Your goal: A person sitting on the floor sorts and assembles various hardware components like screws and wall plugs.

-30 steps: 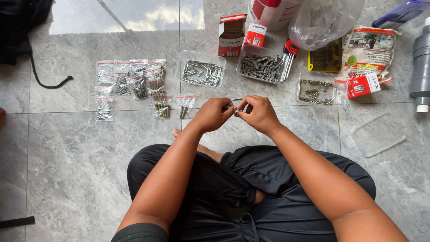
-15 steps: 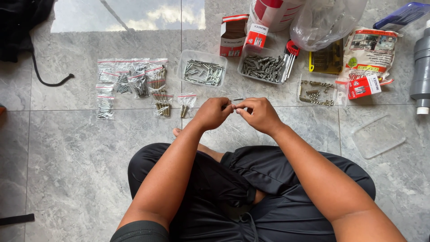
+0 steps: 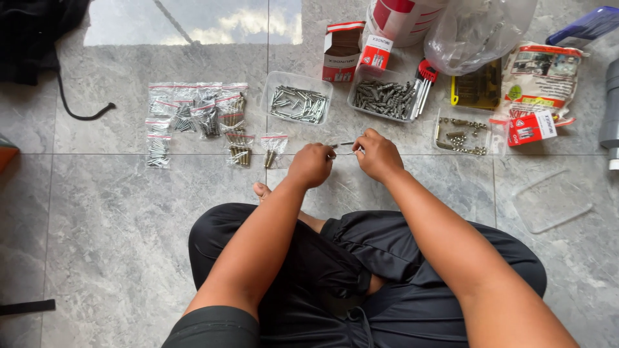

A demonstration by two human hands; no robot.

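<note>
Looking down at the floor here, person sitting cross-legged on grey tile. Both hands are up front, and between them sits a small clear bag with what looks like a few screws in it. The left hand and right hand each pinch one end of it, fingers pressed together on the plastic. My read is we're at the sealing step: the bag looks filled and the top edge is getting pressed closed. Next move probably wants a steady slide along that strip without spilling.

The bag's long axis runs side to side, from one hand to the other, roughly level, just above the tile. Can't tell which end is the opening.

Just beyond the fingers is a clear tray of screws, a second tray of darker anchors beyond the right hand, and finished little bags well off past the left hand.
</note>
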